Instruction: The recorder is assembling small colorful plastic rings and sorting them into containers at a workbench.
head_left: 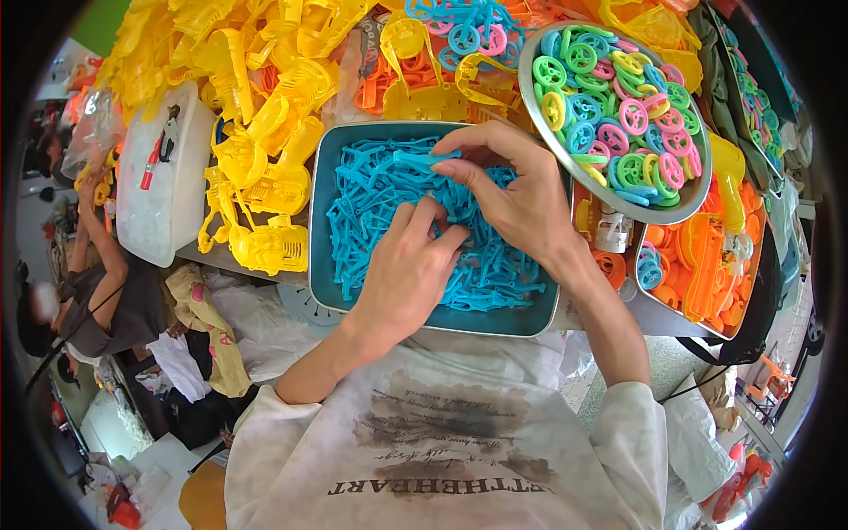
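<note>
The left hand (408, 269) is laid knuckles-up on the blue parts (371, 190) in the teal tray (320, 212), fingers curled together among them; whether a part is gripped cannot be told; 1 blue part (422, 159) is pinched between thumb and forefinger of the right hand (508, 190), over the tray; a bowl (531, 106) of coloured wheels (618, 110) stands just right

Packaging only: a few clear plastic bags, no labels, signs or screens.

Clear plastic bag (95, 124) at far left edge of the bench, crumpled, yellow parts showing through it, just beside the white lidded tub (163, 190). Another crumpled clear bag (349, 75) among the yellow and orange parts behind the blue tray. White printed marking on a shirt front at bottom; unreadable detail skipped.
</note>
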